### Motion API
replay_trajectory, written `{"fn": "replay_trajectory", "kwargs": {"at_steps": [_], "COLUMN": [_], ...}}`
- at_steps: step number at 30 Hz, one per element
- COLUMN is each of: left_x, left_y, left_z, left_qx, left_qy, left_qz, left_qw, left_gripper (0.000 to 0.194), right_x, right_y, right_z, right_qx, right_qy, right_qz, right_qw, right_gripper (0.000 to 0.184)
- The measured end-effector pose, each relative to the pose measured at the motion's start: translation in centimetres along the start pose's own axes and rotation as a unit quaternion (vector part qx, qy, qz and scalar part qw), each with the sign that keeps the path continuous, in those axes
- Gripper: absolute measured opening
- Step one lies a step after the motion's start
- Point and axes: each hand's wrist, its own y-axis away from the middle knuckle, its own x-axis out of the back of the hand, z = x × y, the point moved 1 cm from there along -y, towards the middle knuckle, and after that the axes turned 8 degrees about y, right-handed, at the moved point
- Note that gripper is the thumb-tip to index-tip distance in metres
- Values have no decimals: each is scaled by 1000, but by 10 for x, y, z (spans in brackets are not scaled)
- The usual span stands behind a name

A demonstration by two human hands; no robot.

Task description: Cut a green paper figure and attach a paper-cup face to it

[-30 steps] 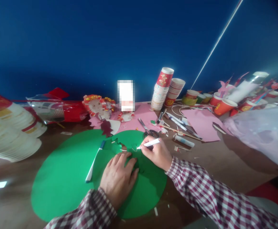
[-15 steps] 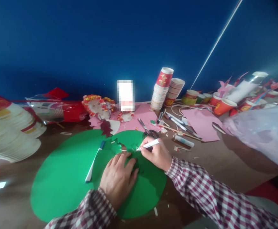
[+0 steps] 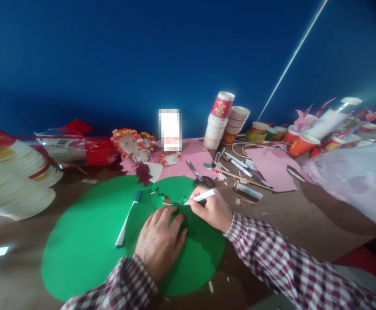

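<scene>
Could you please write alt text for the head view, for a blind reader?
A person's right hand holds a white pen, its tip at green paper, while the left hand rests on it. A blue-and-white marker lies there too; beyond are scissors, pink paper and stacked paper cups.

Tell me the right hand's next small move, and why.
Probably a short stroke with the white pen: the right hand grips it with its tip at the green paper, and the left hand lies spread on that paper.

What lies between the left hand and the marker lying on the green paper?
Head view: only bare green paper lies between the left hand and the marker.
</scene>
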Motion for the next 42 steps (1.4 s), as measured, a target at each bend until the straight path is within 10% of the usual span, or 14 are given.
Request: {"fn": "replay_trajectory", "kwargs": {"at_steps": [42], "left_x": [0], "left_y": [0], "left_z": [0], "left_qx": [7], "left_qy": [-2], "left_qz": [-4], "left_qw": [1000], "left_gripper": [24], "right_x": [0], "right_y": [-2], "right_z": [6], "right_qx": [-52], "right_qy": [-95], "right_qz": [16], "right_qw": [994], "right_gripper": [10]}}
